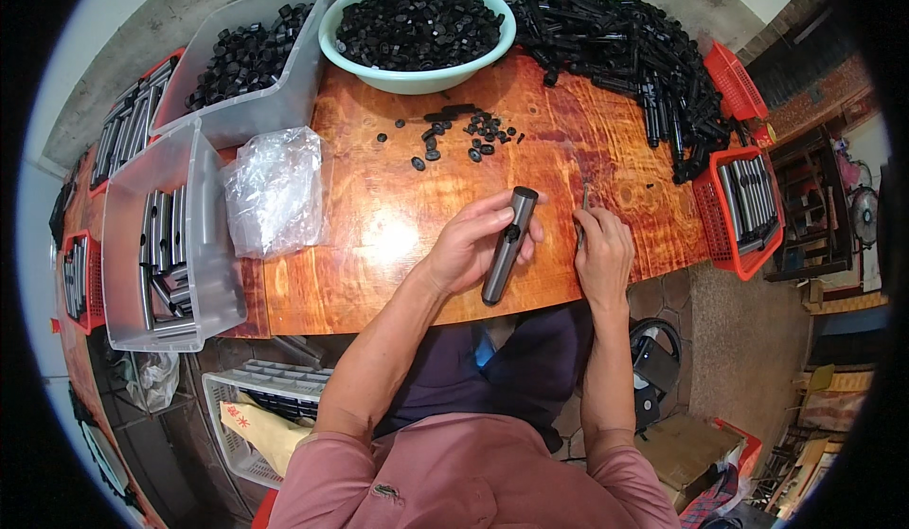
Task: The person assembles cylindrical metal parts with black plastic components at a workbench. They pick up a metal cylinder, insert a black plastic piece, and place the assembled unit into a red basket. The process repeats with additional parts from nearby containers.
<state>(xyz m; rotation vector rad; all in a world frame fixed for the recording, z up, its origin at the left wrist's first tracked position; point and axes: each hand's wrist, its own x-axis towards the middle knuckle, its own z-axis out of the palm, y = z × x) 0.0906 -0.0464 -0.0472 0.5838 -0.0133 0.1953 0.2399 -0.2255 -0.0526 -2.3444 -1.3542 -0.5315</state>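
Gripping dark grey tube (507, 245), left hand (471, 245); right hand (602, 256) pinching thin metal rod (583, 209).

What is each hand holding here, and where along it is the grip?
The left hand grips a dark grey tube around its middle. The right hand pinches a thin metal pin by its lower end.
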